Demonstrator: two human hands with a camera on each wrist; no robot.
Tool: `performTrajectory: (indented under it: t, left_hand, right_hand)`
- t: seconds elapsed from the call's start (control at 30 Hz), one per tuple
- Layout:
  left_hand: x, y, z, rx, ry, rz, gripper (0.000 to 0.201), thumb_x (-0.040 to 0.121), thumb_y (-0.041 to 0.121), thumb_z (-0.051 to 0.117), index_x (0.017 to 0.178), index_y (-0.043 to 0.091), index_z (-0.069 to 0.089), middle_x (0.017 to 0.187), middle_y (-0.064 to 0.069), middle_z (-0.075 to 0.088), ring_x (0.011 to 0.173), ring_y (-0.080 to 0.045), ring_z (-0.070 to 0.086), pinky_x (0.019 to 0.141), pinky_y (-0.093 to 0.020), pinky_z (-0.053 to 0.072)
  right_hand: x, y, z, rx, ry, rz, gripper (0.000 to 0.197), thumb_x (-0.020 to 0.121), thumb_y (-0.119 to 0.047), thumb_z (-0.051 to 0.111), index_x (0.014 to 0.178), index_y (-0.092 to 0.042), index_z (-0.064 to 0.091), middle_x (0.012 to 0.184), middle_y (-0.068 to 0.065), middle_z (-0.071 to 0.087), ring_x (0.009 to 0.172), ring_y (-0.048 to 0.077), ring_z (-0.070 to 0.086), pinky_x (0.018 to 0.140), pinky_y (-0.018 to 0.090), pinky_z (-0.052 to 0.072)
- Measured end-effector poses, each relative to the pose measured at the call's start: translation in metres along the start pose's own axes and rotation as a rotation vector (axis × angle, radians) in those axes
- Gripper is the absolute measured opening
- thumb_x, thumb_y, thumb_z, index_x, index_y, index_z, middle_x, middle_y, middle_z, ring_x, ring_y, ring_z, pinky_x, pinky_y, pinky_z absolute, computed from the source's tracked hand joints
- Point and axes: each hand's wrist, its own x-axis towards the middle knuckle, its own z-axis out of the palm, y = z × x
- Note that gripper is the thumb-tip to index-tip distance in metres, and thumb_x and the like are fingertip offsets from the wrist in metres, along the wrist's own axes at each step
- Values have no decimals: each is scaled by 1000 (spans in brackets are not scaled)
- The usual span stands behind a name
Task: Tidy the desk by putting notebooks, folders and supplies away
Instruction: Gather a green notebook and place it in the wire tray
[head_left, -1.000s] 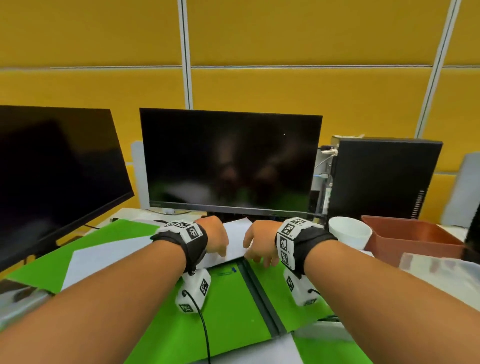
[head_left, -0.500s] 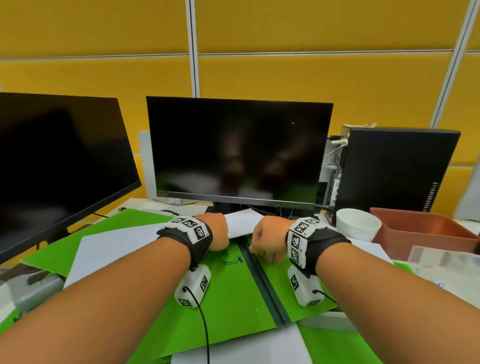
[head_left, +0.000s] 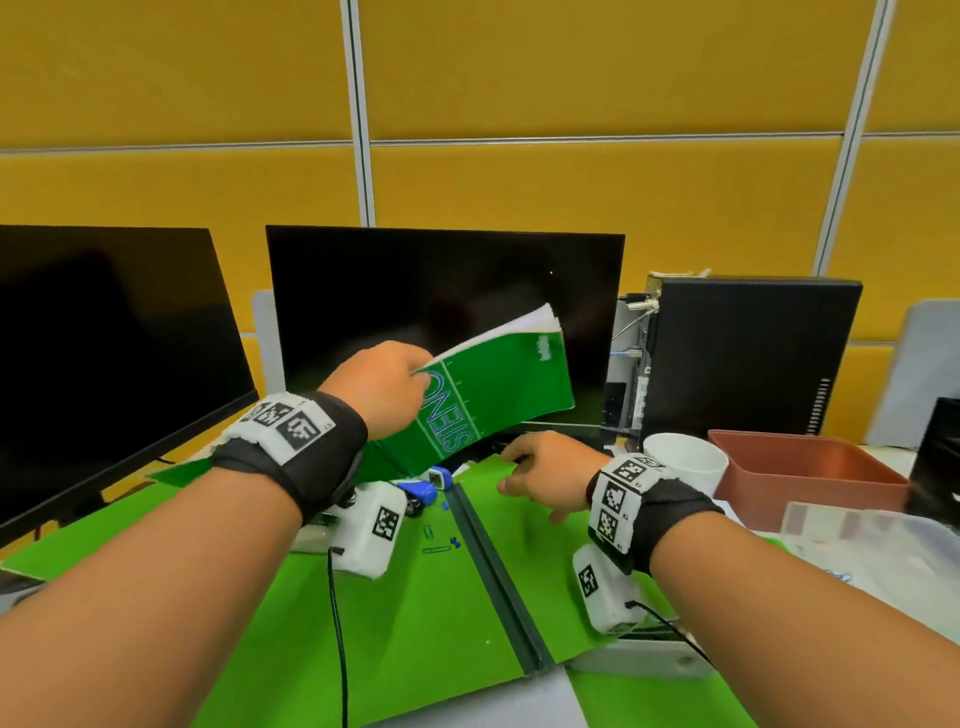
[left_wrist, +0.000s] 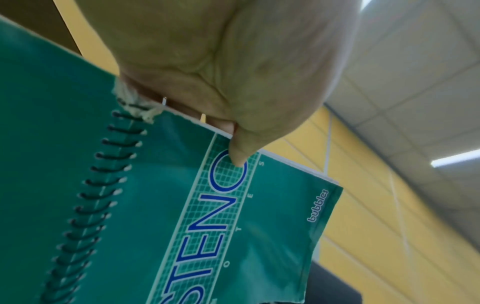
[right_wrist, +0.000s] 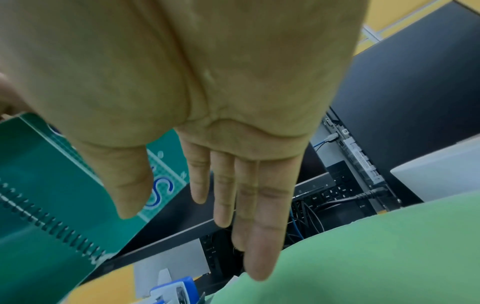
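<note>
My left hand (head_left: 408, 382) holds a green spiral STENO notebook (head_left: 498, 384) up in front of the middle monitor, tilted. In the left wrist view the thumb (left_wrist: 237, 158) lies on the notebook (left_wrist: 233, 226) cover, with the fingers hidden behind it. My right hand (head_left: 522, 473) sits low at the back edge of the open green folder (head_left: 415, 597). In the right wrist view the right hand (right_wrist: 223, 205) has straight fingers and holds nothing, and the notebook (right_wrist: 64, 195) shows to its left. A blue stapler (head_left: 418, 491) and loose paper clips (head_left: 434, 540) lie on the folder.
Two dark monitors (head_left: 441, 322) (head_left: 104, 338) stand behind, and a black computer tower (head_left: 748, 353) at the right. A white cup (head_left: 685, 462), a brown tray (head_left: 805, 478) and a clear plastic case (head_left: 872, 545) sit at the right. White paper (head_left: 493, 701) lies at the front edge.
My left hand has risen from the desk with the green notebook in its grip. The white sheet under both hands is gone from view. The right hand stays low on the folder.
</note>
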Motion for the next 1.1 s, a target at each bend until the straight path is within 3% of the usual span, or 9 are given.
performTrajectory:
  t: [0.2,0.33,0.47,0.6,0.73,0.8,0.87,0.97,1.1]
  left_hand:
    - [6,34,-10,-336,104,155,24,106,22,49,98,13,69,63,1,47,44,-8,37,52,-29,32]
    - [13,55,-4,-555,204,157,27,104,16,51,122,26,68,97,-3,74,78,-23,68,74,-42,57]
    - [16,57,-2,-634,256,41,67,101,15,51,159,36,23,128,-11,68,76,-34,63,76,-48,56]
    - [7,47,0,-610,185,-4,93,102,20,60,160,39,-9,145,-10,55,71,-10,61,61,-22,50]
    - [-11,48,4,-617,166,36,85,94,28,72,159,41,19,157,-4,40,108,-9,62,99,-38,53]
    - [-22,51,8,-561,181,76,69,90,30,75,147,46,40,166,-2,22,118,-13,59,107,-43,49]
    - [-36,55,14,-500,221,125,73,87,31,78,146,53,39,168,11,0,141,-15,40,116,-42,39]
    - [-57,61,22,-470,261,212,90,86,27,79,152,58,26,167,20,-10,144,8,15,116,-21,23]
    - [-79,69,36,-430,260,282,68,80,35,83,136,59,51,167,22,0,151,-6,20,116,-20,19]
  right_hand:
    - [-3,4,-12,368,117,-3,30,95,-33,72,109,-14,54,120,15,63,105,28,68,68,43,65]
    - [-7,1,-23,636,112,-14,28,99,-27,68,111,-8,50,123,9,63,109,31,70,82,53,62]
    - [-20,2,-42,806,120,-97,26,105,-16,56,128,-5,60,122,16,73,107,37,72,93,48,59]
    - [-42,-1,-67,869,186,-185,22,106,-8,51,123,-10,65,116,12,76,104,33,74,92,47,59]
    - [-67,-8,-82,882,346,-202,19,104,-7,54,118,-10,67,112,12,77,98,32,75,79,42,63]
    - [-81,-10,-83,919,426,-219,19,103,-6,56,118,-9,69,111,13,77,92,30,76,69,37,63]
    - [-96,-9,-80,958,502,-235,18,103,-7,57,114,-11,70,107,11,78,85,24,74,71,37,63]
    - [-116,-4,-67,1014,594,-256,14,101,-8,59,106,-13,71,101,7,78,81,16,71,82,41,59]
    - [-141,-7,-40,1181,562,-300,17,101,-6,56,112,-8,68,104,13,78,84,24,74,64,32,60]
